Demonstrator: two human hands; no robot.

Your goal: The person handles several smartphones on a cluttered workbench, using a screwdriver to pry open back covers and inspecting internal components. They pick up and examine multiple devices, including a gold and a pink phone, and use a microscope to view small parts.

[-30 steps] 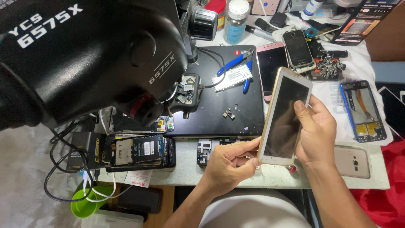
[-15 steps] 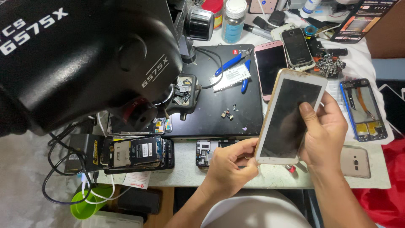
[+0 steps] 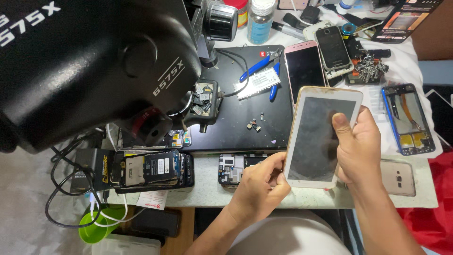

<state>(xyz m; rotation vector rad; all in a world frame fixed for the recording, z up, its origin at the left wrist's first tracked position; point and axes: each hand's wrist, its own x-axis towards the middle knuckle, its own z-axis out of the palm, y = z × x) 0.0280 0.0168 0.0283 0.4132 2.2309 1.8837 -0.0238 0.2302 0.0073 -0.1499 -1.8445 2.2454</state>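
- White-fronted, gold-edged smartphone (image 3: 322, 137) with a dark screen: held upright-tilted above the near edge of the bench, right of centre. Against the earlier views it sits a little lower and faces the camera more squarely.
- Right hand (image 3: 359, 146): wraps the phone's right edge from behind, closed on it, thumb laid across the glass. Half a second back the thumb sat nearer the upper right of the screen; it now lies lower, toward the middle.
- Left hand (image 3: 258, 186): fingers curled at the phone's lower left corner, pinched against that edge; whether it holds a small tool there cannot be told. Its place is nearly unchanged, so the work reads as centred on that corner, with the right hand steadying.
- Black rectangular work mat (image 3: 245, 111): far of the hands, carrying loose small parts.
- Blue-handled pliers (image 3: 258, 68): on the far part of the mat.
- Pink-rimmed phone (image 3: 304, 71): flat, just beyond the held phone.
- Opened phone with exposed board (image 3: 151, 167): near left, cables about it.
- Blue phone frame (image 3: 408, 118): far right, well apart.
- Black microscope head (image 3: 94, 71): looms over the far left.
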